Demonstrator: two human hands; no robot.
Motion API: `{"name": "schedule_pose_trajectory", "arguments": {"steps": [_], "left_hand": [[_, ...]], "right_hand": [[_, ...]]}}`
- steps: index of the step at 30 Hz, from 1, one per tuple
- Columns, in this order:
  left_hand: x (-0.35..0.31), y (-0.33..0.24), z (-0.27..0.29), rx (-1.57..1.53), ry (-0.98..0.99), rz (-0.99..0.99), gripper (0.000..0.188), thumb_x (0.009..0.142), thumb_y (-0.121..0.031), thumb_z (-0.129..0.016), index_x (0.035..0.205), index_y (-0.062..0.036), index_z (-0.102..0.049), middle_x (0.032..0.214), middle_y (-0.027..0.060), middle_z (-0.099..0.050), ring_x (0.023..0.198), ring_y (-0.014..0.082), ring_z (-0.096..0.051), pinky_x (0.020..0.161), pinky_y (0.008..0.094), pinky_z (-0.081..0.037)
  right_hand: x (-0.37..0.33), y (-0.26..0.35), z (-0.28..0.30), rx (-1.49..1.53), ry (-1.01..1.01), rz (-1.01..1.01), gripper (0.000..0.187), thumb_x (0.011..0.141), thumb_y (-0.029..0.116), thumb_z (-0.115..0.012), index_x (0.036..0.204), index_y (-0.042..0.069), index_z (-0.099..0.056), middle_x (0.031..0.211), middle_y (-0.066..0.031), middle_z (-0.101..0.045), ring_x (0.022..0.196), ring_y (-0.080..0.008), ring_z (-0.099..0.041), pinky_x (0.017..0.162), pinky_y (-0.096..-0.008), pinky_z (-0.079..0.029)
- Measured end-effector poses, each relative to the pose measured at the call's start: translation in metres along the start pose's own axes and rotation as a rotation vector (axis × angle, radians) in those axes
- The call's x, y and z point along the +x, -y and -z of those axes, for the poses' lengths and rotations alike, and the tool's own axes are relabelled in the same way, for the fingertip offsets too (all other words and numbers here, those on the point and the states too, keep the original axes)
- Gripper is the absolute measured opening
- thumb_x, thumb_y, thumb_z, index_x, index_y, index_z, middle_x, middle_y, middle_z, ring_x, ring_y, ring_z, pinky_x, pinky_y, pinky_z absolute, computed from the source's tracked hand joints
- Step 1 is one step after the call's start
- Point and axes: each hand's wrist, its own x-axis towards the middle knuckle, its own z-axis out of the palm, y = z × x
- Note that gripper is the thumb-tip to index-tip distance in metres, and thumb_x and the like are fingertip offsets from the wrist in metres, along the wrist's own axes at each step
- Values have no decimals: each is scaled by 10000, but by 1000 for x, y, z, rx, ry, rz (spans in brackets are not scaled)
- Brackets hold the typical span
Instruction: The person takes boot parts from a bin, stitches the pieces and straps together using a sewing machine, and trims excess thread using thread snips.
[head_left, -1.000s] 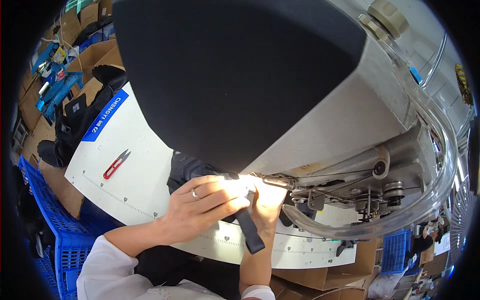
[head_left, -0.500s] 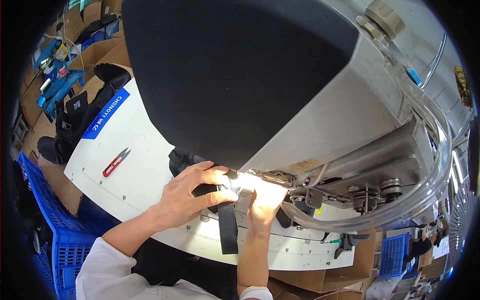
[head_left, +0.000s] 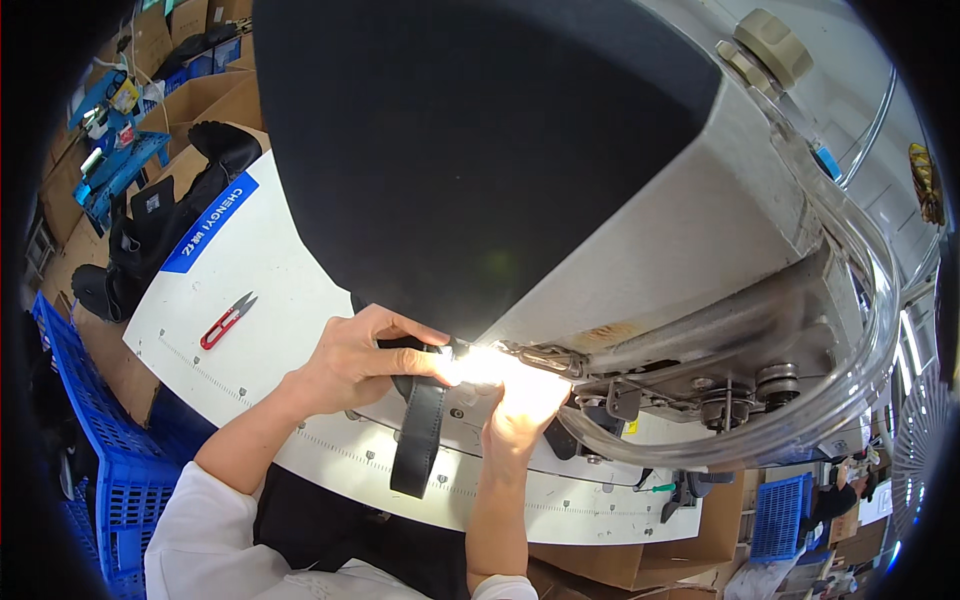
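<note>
The person's left hand (head_left: 350,362) has thumb and forefinger slightly parted; the black strap (head_left: 418,445) runs from beneath that thumb toward the person, over the white table (head_left: 280,320); glare hides any pinch; the right hand (head_left: 525,412) is right of the strap, its hold unclear.

Left hand (head_left: 362,358), palm down — right hand (head_left: 521,410) near it, glare-washed

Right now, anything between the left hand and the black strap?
Nothing visible. The left hand is right at the black strap, whose loose end extends from beside it toward the person. Bright glare washes out the exact contact. The red-handled snips lie farther left, out of the way.
</note>
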Motion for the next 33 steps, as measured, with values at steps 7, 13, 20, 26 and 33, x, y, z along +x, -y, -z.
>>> {"name": "schedule_pose_trajectory", "arguments": {"steps": [7,13,20,26,33], "left_hand": [[-2,15,-6,28,-15,-60,574,585,140,-666,976,-272,-753,1061,-24,-680,915,153,-644,676,249,-544],[4,-13,-6,144,-92,-117,557,569,135,-675,966,-248,-753,1000,0,-674,867,167,-662,677,258,-559],[7,-26,-9,259,-136,-183,482,571,62,-722,959,-225,-744,943,3,-643,862,179,-666,689,269,-567],[6,-27,-7,412,-69,-185,484,613,19,-723,1012,-256,-719,972,-23,-614,881,163,-662,663,246,-561],[4,-27,-4,487,-16,-212,407,647,-48,-743,992,-262,-714,985,-28,-608,879,150,-666,658,221,-562]], "right_hand": [[3,2,4,-7,33,-35,183,796,-85,-572,932,21,-512,876,-38,-565,754,-114,-547,671,-244,-461],[-4,-8,5,1,-131,5,145,793,-95,-563,893,7,-540,836,-31,-570,726,-107,-539,638,-239,-446],[1,2,16,34,312,-109,185,793,-82,-559,968,-30,-533,885,-62,-584,761,-122,-560,676,-256,-466],[0,23,-5,58,-188,-213,45,792,-5,-637,771,-39,-616,734,-58,-618,660,-127,-578,644,-275,-470],[9,27,5,-175,250,-275,95,769,22,-701,840,-7,-646,777,-48,-635,688,-118,-583,645,-261,-457]]}}
